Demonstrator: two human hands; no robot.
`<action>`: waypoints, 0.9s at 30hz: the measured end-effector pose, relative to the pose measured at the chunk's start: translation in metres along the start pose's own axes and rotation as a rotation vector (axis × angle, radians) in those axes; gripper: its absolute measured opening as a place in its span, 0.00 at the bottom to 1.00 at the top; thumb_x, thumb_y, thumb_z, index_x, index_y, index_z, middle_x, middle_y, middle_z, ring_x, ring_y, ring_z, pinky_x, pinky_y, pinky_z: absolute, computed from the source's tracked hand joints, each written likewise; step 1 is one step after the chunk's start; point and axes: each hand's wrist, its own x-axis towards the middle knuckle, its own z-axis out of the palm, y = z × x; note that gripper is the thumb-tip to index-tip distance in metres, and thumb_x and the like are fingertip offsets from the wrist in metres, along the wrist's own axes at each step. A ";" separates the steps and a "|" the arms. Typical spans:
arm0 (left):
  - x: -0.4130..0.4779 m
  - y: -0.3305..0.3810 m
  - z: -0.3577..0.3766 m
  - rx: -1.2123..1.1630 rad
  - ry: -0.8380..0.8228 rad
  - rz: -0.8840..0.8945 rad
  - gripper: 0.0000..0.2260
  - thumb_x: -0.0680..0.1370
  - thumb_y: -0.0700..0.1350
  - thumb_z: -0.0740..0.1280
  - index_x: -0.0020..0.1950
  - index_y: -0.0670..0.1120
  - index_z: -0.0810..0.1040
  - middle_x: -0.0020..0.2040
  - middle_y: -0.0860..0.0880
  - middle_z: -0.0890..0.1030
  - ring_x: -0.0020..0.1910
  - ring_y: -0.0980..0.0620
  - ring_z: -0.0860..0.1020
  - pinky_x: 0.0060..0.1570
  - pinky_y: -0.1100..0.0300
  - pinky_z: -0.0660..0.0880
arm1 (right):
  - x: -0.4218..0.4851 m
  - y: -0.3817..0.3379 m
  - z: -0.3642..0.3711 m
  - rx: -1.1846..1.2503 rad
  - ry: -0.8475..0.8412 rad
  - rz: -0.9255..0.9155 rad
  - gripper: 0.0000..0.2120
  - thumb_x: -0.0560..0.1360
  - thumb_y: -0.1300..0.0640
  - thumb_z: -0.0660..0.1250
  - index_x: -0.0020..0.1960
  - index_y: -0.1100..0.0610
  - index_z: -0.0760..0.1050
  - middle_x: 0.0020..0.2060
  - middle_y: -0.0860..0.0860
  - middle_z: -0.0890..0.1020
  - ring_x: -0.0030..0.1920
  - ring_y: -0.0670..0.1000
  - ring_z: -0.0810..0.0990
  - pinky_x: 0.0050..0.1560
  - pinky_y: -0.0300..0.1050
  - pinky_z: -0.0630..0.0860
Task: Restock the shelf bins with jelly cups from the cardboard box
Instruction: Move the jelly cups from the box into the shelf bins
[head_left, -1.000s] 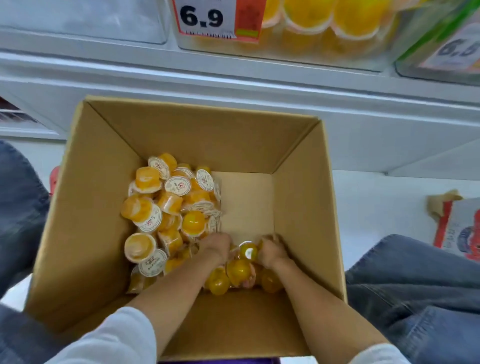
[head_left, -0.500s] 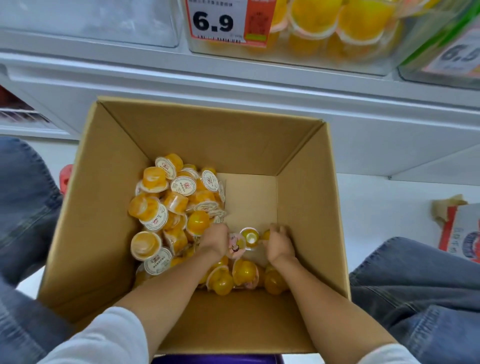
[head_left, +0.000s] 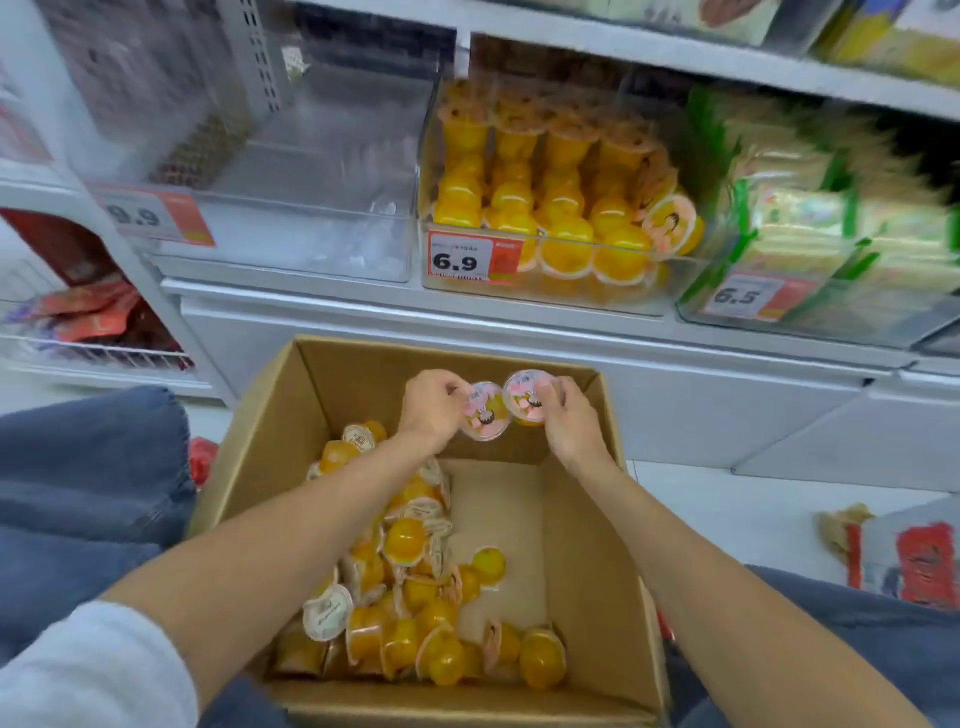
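**Step in hand: transfer from box to bin.** The left hand grips one jelly cup by its rim, fingers curled round it. The right hand grips a second jelly cup the same way. Both cups are held side by side, printed lids toward the camera, above the far wall of the cardboard box. Their rims meet or nearly meet. The remaining heap of cups lies along the left and near parts of the box floor.

**Next move.** By judgement, both cups go up and farther away, into the clear shelf bin behind the 6.9 price label. This bin already holds matching orange cups in stacked columns.
- Lift the cups over the bin's front wall before lowering them.
- The front rows look full, so a free place must be found on top or farther back. This view does not show which.
- Turn each cup to match the stacked ones.

**Change from the earlier frame.** Half a second ago both hands were low in the box, among the cups at its near side. They are now raised to the far wall, each with a cup in its grip. The view has also tilted upward, so the shelf bins show much more fully.
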 end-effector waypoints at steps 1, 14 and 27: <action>0.002 0.016 -0.011 -0.023 0.027 0.034 0.09 0.78 0.39 0.64 0.43 0.46 0.83 0.43 0.53 0.81 0.43 0.55 0.77 0.35 0.70 0.68 | 0.002 -0.018 -0.007 0.031 0.021 -0.033 0.13 0.82 0.47 0.55 0.54 0.55 0.71 0.45 0.51 0.79 0.44 0.51 0.78 0.45 0.51 0.78; 0.075 0.161 -0.126 -0.074 0.453 0.222 0.08 0.78 0.39 0.60 0.43 0.44 0.78 0.44 0.48 0.81 0.45 0.49 0.77 0.42 0.60 0.68 | 0.076 -0.176 -0.058 0.059 0.385 -0.299 0.12 0.82 0.50 0.54 0.53 0.57 0.71 0.45 0.51 0.78 0.48 0.55 0.75 0.45 0.47 0.67; 0.159 0.184 -0.118 0.605 0.496 0.259 0.06 0.76 0.40 0.66 0.51 0.40 0.79 0.52 0.41 0.80 0.53 0.40 0.77 0.47 0.50 0.74 | 0.171 -0.188 -0.033 0.054 0.286 -0.156 0.21 0.81 0.48 0.59 0.65 0.63 0.69 0.61 0.61 0.76 0.63 0.62 0.73 0.60 0.51 0.69</action>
